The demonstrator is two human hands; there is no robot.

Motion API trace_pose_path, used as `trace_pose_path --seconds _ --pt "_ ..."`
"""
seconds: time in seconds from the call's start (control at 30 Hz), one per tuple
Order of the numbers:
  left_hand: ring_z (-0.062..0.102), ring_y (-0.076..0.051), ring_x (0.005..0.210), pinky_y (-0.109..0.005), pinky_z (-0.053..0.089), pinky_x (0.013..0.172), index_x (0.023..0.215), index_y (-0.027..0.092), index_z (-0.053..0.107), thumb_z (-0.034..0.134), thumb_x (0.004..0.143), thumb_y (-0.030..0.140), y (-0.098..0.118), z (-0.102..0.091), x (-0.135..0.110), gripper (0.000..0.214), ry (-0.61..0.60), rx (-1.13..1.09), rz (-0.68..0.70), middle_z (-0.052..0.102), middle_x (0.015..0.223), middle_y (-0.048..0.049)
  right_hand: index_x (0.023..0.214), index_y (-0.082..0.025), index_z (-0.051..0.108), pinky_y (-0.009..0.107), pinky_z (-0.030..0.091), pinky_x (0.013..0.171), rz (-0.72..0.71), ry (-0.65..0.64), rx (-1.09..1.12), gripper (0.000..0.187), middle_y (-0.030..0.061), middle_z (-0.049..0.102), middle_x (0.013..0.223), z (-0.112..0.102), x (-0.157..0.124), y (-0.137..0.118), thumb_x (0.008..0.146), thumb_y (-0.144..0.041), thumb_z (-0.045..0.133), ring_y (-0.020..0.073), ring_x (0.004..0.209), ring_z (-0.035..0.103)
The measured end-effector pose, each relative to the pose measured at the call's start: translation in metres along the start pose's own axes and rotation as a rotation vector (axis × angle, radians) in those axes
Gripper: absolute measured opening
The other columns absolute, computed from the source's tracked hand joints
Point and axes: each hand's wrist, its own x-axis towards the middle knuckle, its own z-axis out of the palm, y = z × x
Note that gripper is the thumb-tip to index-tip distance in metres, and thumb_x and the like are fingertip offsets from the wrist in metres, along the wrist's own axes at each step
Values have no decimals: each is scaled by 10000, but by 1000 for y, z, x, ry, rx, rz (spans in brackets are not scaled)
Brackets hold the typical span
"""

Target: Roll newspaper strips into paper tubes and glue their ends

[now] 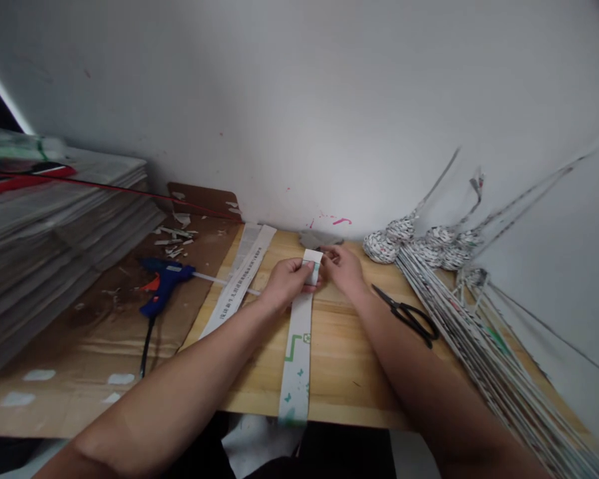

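The wooden surface (349, 392) stood with its back edge at the wall and carried the work. The bundle of paper sticks (484, 359) ran along its right edge. The paper strip (298, 346), white with green print, extended from mid-surface to the front edge, its nearer end lying at that edge. Strips of newspaper (237, 293) lay to its left, slanting toward the back edge. The glue gun (167, 286) rested on cardboard (90, 346) beyond the left edge of the bare wood, and the scissors (414, 320) lay toward the right edge. The left hand (288, 279) was closed in a pinch, thumb uppermost, on the strip's farther end. The right hand (342, 267) was partly closed, fingers bent, just beside the strip's right side; whether it gripped anything could not be told. The folded end (312, 259) formed a small flat pad under the left thumb. By its look, the strip was light, thin and pliant, firmer where doubled, not notably slippery, and liable to crease or tear. The best hold was judged to be a flat pinch across the folded layers, the loose length left supported.
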Motion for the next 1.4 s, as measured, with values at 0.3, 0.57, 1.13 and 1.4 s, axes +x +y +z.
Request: trace_pose_path --seconds 0.3,0.57,1.13,1.4 --pt "670 -136 580 -215 528 551 715 151 669 632 868 250 6 -1 3 186 31 -39 -34 711 647 -32 934 -149 731 362 450 785 54 -91 -438 267 163 736 975 26 47 -21 902 -335 542 297 929 657" --pt "674 -140 600 -220 536 553 776 132 684 614 879 244 6 -3 4 168 2 -79 -68 723 694 -63 1012 -168 728 305 448 745 21 -128 -245 258 108 736 969 0 5 -14 894 -246 513 232 886 650" --pt "675 -173 661 -249 515 589 812 134 716 712 764 435 5 -2 -9 305 -127 160 -63 735 745 -70 976 -161 743 219 313 485 188 -357 733 406 3 626 698 -27 -41 -3 758 -503 716 91 562 474" --pt "667 -180 665 -272 535 605 799 140 703 662 794 480 -1 -4 -6 343 -137 302 11 729 745 -79 793 -143 710 229 279 462 181 -371 655 418 -32 525 577 -31 -44 -13 778 -559 676 75 487 395"
